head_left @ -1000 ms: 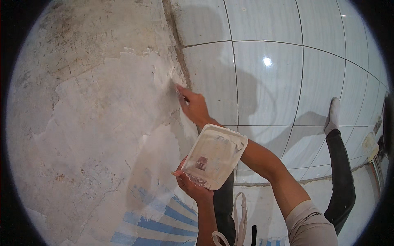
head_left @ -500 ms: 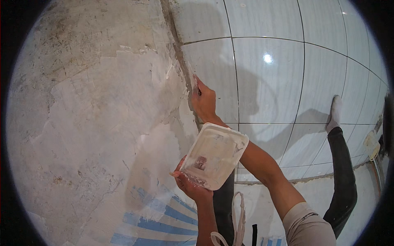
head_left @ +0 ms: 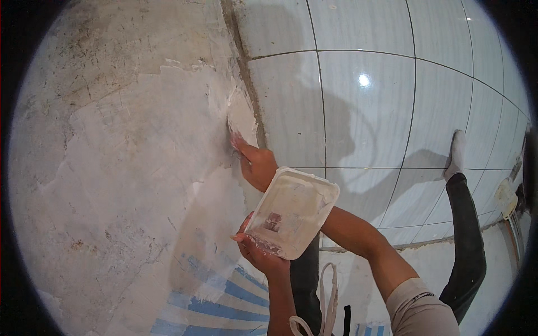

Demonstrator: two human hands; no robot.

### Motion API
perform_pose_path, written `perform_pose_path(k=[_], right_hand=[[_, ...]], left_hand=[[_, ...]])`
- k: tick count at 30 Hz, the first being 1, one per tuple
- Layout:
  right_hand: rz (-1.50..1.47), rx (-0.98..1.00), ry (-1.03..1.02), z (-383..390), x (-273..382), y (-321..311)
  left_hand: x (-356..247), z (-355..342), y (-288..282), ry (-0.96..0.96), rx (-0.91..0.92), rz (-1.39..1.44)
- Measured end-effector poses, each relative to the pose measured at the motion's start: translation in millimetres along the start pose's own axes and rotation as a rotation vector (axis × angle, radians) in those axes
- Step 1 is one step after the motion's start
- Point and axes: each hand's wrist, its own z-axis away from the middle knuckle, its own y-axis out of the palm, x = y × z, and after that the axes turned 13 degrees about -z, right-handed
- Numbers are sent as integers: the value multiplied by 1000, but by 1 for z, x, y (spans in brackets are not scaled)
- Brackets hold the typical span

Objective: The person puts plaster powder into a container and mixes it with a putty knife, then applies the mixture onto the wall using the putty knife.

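L hand [head_left: 260, 249] has the plastic tub [head_left: 297, 210] by its near L corner, thumb at the rim; the far corners hang w/o support, so it could tip if the grip slips, esp. w/ paste on the fingers. Tub sits over the R forearm [head_left: 350, 227]; a quick arm lift might knock it, b/c they overlap in view, tho can't tell if they touch.

R hand [head_left: 259, 168] is at the plastered surface [head_left: 140, 168], its fingers [head_left: 237, 140] bunched close by the white paste patch [head_left: 242, 115]; can't tell if there's a thin tool in them (blurred). Patch is right by the L edge of the tiled floor [head_left: 364, 129]: a stroke too far R could drag paste into the dark joint [head_left: 241, 50] or onto tile. Uneven pressure = ridges, prob. along the patch's ragged R edge.
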Motion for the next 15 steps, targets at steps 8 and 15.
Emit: perform_pose_path(k=[8, 15], right_hand=[[-19, -305, 220, -33, -4, -43], [94, -178, 154, -31, -49, -2]], left_hand=[[-1, 1, -2, 14, -39, -51], [3, 4, 1, -18, -15, -45]])
